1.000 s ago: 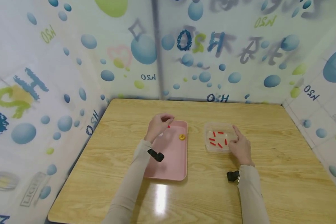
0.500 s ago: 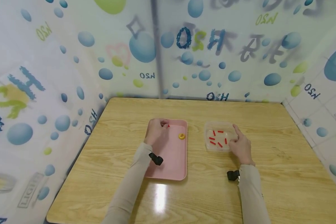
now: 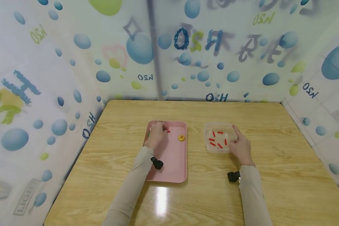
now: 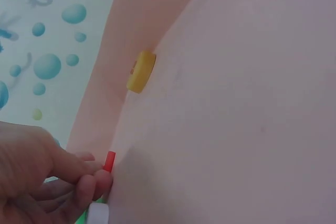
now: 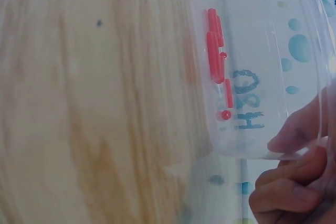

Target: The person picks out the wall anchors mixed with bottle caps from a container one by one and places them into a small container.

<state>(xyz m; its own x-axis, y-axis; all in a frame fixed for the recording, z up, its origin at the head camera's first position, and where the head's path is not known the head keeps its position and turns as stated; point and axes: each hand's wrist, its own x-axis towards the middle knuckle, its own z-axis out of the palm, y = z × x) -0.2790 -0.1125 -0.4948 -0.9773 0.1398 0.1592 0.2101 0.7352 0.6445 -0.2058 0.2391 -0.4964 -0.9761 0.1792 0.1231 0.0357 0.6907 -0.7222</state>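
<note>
My left hand (image 3: 157, 135) is low over the far-left part of a pink tray (image 3: 172, 168). In the left wrist view, its thumb and fingertips pinch a short red stick (image 4: 109, 160), whose upper end pokes out. Close below those fingers are a white round piece (image 4: 98, 213) and a bit of green (image 4: 82, 217), partly hidden. A yellow button-like disc (image 4: 142, 72) lies farther along the tray. My right hand (image 3: 241, 149) grips the near-right corner of a clear plastic box (image 3: 208, 149), thumb over the rim. Inside it lie several red sticks (image 3: 220, 145).
Both containers stand on a wooden table (image 3: 197, 201), the box to the right of the tray with a strip of tabletop between them. A patterned curtain-like wall (image 3: 237, 56) rises behind the table's far edge.
My left hand has come down into the tray and slightly toward me, its fingers more bent. The green bit now shows beside it. My right hand has stayed at the box's corner.
</note>
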